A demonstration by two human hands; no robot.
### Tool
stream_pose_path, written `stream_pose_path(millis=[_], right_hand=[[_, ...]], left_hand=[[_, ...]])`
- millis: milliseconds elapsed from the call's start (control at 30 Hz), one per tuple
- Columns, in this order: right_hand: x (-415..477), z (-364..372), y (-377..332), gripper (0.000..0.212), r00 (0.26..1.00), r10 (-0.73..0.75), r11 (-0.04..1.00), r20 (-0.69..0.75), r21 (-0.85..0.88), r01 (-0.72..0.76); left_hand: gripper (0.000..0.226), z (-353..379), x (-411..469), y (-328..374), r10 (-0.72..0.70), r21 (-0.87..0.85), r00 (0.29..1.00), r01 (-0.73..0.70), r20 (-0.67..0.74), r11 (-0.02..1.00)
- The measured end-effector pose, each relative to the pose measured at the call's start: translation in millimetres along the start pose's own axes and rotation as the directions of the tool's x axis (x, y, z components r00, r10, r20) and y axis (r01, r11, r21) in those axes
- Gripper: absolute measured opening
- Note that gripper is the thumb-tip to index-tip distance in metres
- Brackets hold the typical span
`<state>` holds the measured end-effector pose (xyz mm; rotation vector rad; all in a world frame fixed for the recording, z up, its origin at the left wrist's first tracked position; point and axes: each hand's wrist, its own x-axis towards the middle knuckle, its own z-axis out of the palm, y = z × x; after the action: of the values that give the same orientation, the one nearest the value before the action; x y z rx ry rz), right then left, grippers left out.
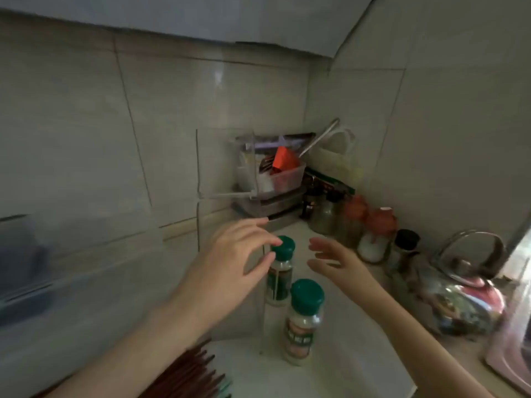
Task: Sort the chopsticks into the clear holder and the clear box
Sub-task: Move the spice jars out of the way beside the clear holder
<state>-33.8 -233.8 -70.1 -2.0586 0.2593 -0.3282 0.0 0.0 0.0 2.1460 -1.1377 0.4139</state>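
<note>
Head view, kitchen corner, tiled walls.

1. Surface (247,366): pale, running into the corner; the picture is blurred throughout.
2. Chopsticks (188,374): a bundle of dark red-brown sticks lying flat at the lower edge, partly under the left forearm. One green stick lies on its right side. They are near the foot of the clear holder and outside it.
3. Clear holder (224,165): tall, upright and transparent, standing against the back wall, with a horizontal divider partway up. Contents cannot be made out.
4. Clear box (71,271): large, translucent, heavily blurred, at far left.
5. Far spice jar (281,271): green cap, upright, just right of the holder's front edge.
6. Near spice jar (304,320): green cap, upright, in front of and just beside the far one.
7. Left hand (230,262): fingers loosely arched and spread, enclosing nothing. Thumb and forefinger tips are at the left edge of the far jar's cap; contact cannot be told.
8. Right hand (336,259): fingers straight, palm turned toward the left hand, holding nothing, just right of the far jar.
9. Stacked containers (281,179): in the corner, the top one holding a red packet.
10. Red-capped shakers (376,228): along the right wall.
</note>
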Motion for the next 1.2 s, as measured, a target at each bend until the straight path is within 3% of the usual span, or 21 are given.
stream_pose_path(millis=[67, 200, 367, 567, 733, 833, 967, 1100, 1200], right_hand=[[-11, 6, 7, 0.038, 0.999, 0.003, 1.0, -0.037, 0.026, -0.002], [-34, 15, 16, 0.037, 1.0, 0.015, 0.998, -0.02, 0.055, -0.014], [-50, 22, 22, 0.04, 0.999, 0.045, 0.997, 0.024, 0.058, -0.046], [-72, 26, 37, 0.048, 1.0, 0.027, 0.999, 0.001, 0.038, -0.027], [-56, 31, 22, 0.045, 0.999, 0.045, 0.999, -0.002, 0.015, -0.045], [-37, 40, 11, 0.039, 0.999, 0.05, 0.998, 0.01, -0.049, -0.05], [-16, 51, 17, 0.013, 0.998, 0.045, 0.994, 0.037, -0.104, -0.041], [8, 58, 21, 0.02, 0.996, 0.009, 0.989, 0.094, -0.146, 0.005], [40, 67, 22, 0.031, 0.994, 0.023, 0.979, 0.103, -0.203, -0.002]], left_hand=[[0.031, 4, -11, 2, 0.089, 0.06, 0.995, -0.086, -0.043, 0.994], [0.029, 11, -41, 4, 0.046, 0.023, 0.996, -0.045, -0.074, 0.999], [0.035, 15, -73, -4, 0.045, 0.114, 0.996, -0.036, -0.077, 0.993], [0.04, 27, -98, -4, 0.074, 0.12, 0.997, -0.072, -0.013, 0.99], [0.041, 48, -113, -8, 0.075, 0.137, 0.993, -0.088, 0.096, 0.987], [0.054, 57, -117, -17, 0.056, 0.104, 0.982, -0.076, 0.182, 0.992], [0.082, 69, -125, -26, -0.014, 0.085, 0.937, -0.017, 0.349, 0.996], [0.072, 77, -125, -28, 0.01, 0.118, 0.949, -0.049, 0.316, 0.992], [0.044, 83, -126, -37, 0.053, 0.103, 0.964, -0.082, 0.26, 0.991]])
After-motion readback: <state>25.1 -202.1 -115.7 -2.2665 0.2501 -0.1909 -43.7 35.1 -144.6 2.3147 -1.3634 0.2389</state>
